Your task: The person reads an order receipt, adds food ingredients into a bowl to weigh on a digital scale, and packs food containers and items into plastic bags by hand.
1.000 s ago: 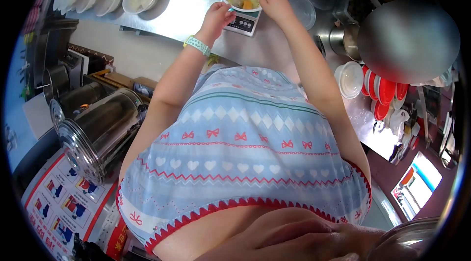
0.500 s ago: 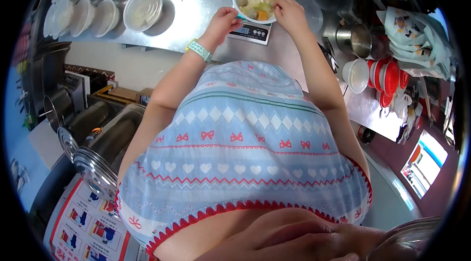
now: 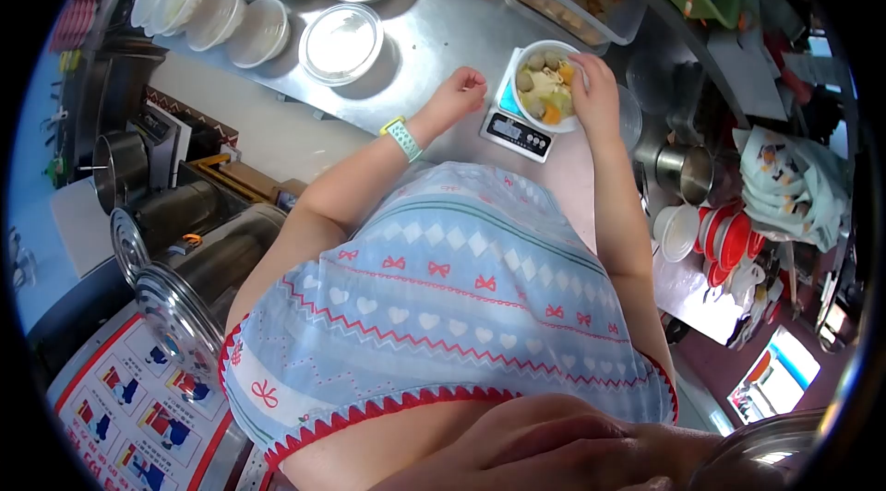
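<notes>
Food-filled white bowl (image 3: pixel 551 127), seemingly plastic, on scale (image 3: pixel 519 135)

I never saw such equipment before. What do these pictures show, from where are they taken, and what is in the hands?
There is no robot: you see a person's bare left hand and right hand. Every picture comes from one camera worn on the head, looking forward and down. On the metal table, a white bowl with food stands on a small scale. The right hand reaches over the bowl's rim; whether its fingers pinch something is hidden. The left hand is curled near the scale, and no held thing shows. More bowls are grouped on the left, and food tubs stand beyond.
</notes>
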### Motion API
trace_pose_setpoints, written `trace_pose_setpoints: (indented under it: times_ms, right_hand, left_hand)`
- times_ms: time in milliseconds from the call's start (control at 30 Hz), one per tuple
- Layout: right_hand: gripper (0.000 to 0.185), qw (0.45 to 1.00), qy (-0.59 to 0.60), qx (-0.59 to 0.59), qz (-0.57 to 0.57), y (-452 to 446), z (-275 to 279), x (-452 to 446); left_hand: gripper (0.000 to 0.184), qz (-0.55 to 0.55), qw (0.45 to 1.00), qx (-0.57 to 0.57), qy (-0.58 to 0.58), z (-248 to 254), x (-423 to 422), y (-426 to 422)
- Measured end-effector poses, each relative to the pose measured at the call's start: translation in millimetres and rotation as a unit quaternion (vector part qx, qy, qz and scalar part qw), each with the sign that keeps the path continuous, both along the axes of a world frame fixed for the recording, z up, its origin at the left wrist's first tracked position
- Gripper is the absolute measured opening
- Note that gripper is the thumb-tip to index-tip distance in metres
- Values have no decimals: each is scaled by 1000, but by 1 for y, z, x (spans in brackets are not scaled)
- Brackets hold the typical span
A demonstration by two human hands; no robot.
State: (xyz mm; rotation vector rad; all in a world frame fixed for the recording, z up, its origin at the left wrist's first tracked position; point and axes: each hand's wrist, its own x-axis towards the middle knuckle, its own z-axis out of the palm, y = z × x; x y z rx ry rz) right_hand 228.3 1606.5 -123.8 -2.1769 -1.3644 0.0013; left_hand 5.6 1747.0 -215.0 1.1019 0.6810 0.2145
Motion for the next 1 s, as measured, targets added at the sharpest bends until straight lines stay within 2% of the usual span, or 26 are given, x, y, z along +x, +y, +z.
trace_pose_setpoints:
  times_ms: [33,67,100,133,200,233,300,333,367,400,467,633,700,867,1000]
  right_hand:
    - [22,997,61,33,31,22,11,-1]
    - [24,988,121,67,65,47,17,-2]
    - [24,988,115,67,75,72,16,0]
    - [25,984,134,61,105,101,17,2]
    - [25,977,149,54,144,164,14,5]
    - [27,980,118,31,157,196,14,7]
    - [29,982,83,-2,168,252,-1,19]
    - [35,988,69,-57,127,281,-16,28]
    - [42,989,55,-109,86,305,-28,35]
    - [42,988,48,-112,92,323,-34,39]
    - [51,964,-10,-256,70,365,-48,45]
    - [55,965,-38,-256,35,410,-123,88]
    - [55,958,-163,-221,81,407,-123,83]
    - [47,956,-88,-273,65,411,-119,87]
    - [39,958,-49,-271,78,405,-113,96]
  left_hand:
    - [18,5,1000,-2,-5,-5,-9,4]
    - [15,-4,991,133,22,-5,-21,8]
    - [13,-8,962,267,49,-7,-32,14]
    - [13,6,962,269,47,-8,-44,19]
    - [13,-28,883,466,41,-19,-70,31]
    - [13,-20,885,464,42,-26,-81,35]
    - [19,-38,845,534,-5,-41,-100,38]
    - [19,-32,848,530,-8,-53,-109,40]
    - [20,-80,836,543,-12,-66,-117,43]
    - [21,-126,820,557,-16,-69,-119,46]
    - [22,-107,808,579,-19,-70,-124,45]
    - [20,-65,808,585,-27,-68,-125,46]
    - [19,-71,810,581,-25,-70,-125,47]
    - [17,-51,796,602,-33,-71,-120,49]
    - [23,-95,803,588,-10,-76,-122,49]
